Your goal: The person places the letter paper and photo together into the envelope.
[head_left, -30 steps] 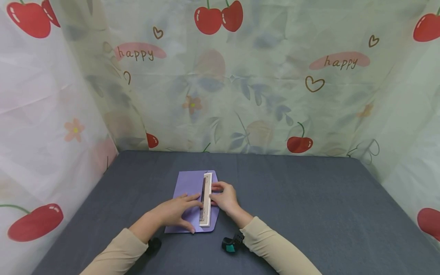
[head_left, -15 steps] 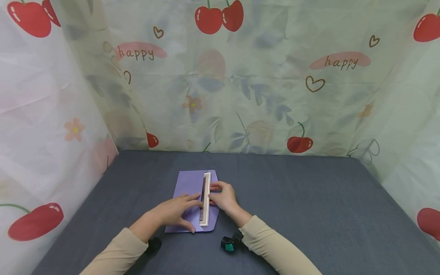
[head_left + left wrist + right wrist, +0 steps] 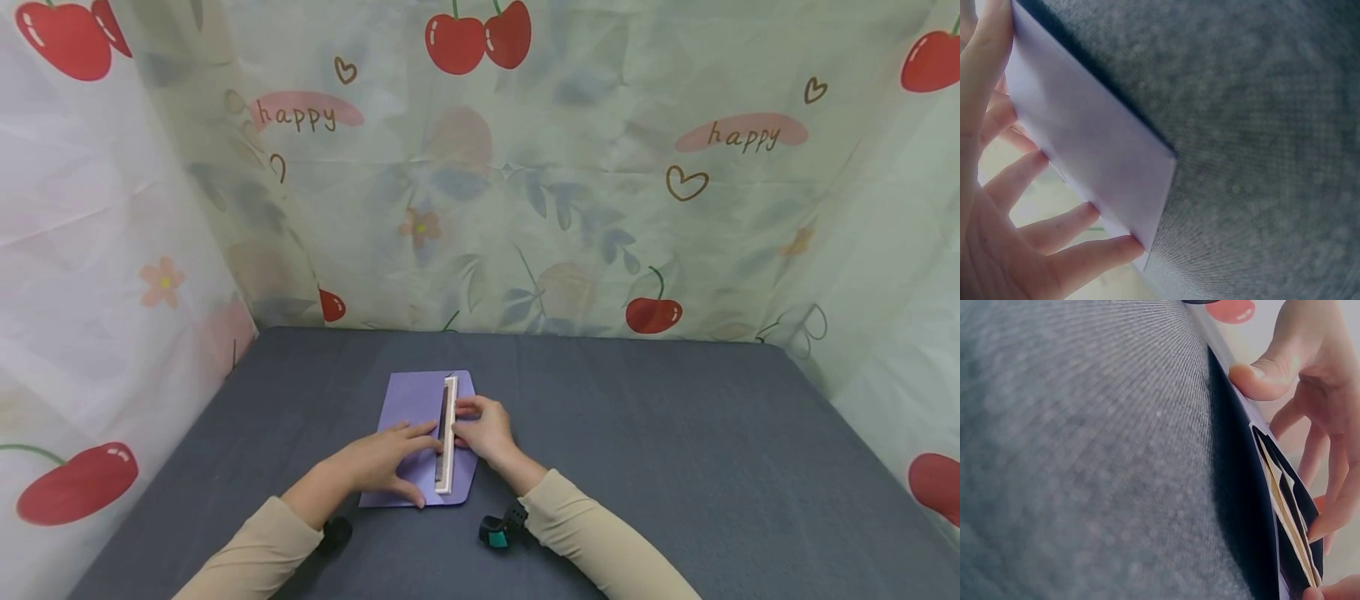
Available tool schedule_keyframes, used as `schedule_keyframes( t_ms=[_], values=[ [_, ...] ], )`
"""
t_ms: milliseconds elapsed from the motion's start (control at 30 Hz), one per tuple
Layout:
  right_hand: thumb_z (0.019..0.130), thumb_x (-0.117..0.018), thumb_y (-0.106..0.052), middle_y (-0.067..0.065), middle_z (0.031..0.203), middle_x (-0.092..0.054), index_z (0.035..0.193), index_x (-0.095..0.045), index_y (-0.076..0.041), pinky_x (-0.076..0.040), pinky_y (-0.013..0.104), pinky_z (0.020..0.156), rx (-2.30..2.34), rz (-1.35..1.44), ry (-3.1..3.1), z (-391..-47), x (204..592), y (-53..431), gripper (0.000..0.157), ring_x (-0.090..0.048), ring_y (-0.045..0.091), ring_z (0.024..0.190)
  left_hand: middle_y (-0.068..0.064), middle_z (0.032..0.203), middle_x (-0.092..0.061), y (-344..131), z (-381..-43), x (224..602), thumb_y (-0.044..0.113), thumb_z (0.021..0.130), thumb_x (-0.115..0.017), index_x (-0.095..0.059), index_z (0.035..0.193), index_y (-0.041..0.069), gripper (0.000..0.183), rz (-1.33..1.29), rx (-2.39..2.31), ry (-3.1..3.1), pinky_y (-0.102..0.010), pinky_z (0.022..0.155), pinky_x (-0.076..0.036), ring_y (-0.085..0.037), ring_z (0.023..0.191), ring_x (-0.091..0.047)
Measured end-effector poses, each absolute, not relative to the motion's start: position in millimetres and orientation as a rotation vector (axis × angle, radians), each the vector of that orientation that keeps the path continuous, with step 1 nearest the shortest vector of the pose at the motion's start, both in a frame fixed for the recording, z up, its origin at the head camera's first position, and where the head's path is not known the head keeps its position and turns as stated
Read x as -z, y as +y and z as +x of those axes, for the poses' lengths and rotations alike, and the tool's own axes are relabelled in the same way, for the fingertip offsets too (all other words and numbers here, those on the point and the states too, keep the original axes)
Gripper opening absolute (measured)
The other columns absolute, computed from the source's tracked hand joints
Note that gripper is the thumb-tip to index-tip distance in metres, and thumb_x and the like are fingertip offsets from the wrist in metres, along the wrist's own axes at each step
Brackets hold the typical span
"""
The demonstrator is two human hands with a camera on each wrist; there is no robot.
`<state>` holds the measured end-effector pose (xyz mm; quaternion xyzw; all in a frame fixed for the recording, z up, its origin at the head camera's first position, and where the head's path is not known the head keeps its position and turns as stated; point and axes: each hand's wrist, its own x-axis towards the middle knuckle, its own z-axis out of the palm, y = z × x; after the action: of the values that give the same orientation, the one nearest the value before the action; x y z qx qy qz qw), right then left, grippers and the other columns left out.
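A purple envelope (image 3: 413,397) lies on the dark tabletop, its long mouth facing right over an outspread flap (image 3: 467,475). A narrow strip of a white-edged card (image 3: 445,477) shows at the mouth; the rest is hidden inside. My left hand (image 3: 382,459) lies spread over the envelope's left part, fingertips at the mouth. In the left wrist view, the fingers of the left hand (image 3: 1054,234) are apart along the purple edge. My right hand (image 3: 487,431) touches the card's right edge. The right wrist view shows thin layered edges (image 3: 1285,509) beside the right hand (image 3: 1325,419), thumb and fingers apart.
Dark grey cloth covers the tabletop (image 3: 675,442). Cherry-printed curtains (image 3: 487,233) stand around its back and sides. A black strap with a teal piece (image 3: 497,537) is by the right wrist, and a dark rounded object (image 3: 335,533) is under the left wrist.
The card has slid left into the envelope, so its visible strip is narrower. My right hand has moved slightly left with it; the left hand has stayed in place.
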<state>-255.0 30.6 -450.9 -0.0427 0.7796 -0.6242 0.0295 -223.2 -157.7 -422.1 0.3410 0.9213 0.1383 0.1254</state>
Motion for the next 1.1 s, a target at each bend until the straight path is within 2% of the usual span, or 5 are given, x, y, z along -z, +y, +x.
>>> schedule_keyframes(
  t_ms=[900, 1100],
  values=[
    [0.08, -0.06, 0.005, 0.024, 0.105, -0.067, 0.113, -0.059, 0.008, -0.056, 0.026, 0.057, 1.909, -0.142, 2.389, -257.8, 454.8, 26.0, 0.034, -0.067, 0.016, 0.072, -0.016, 0.15, -0.034, -157.3, -221.7, 421.5, 0.051, 0.07, -0.074, -0.05, 0.13, 0.018, 0.073, 1.01, -0.409, 2.69, -0.059, 0.103, -0.035, -0.052, 0.13, -0.034],
    [0.081, -0.058, 0.005, 0.025, 0.107, -0.066, 0.116, -0.058, 0.007, -0.056, 0.026, 0.058, 1.901, -0.141, 2.378, -257.8, 454.3, 25.3, 0.036, -0.069, 0.02, 0.076, -0.017, 0.15, -0.034, -157.0, -221.6, 421.4, 0.051, 0.07, -0.074, -0.051, 0.13, 0.017, 0.073, 1.015, -0.403, 2.692, -0.059, 0.103, -0.034, -0.052, 0.13, -0.034]
  ],
)
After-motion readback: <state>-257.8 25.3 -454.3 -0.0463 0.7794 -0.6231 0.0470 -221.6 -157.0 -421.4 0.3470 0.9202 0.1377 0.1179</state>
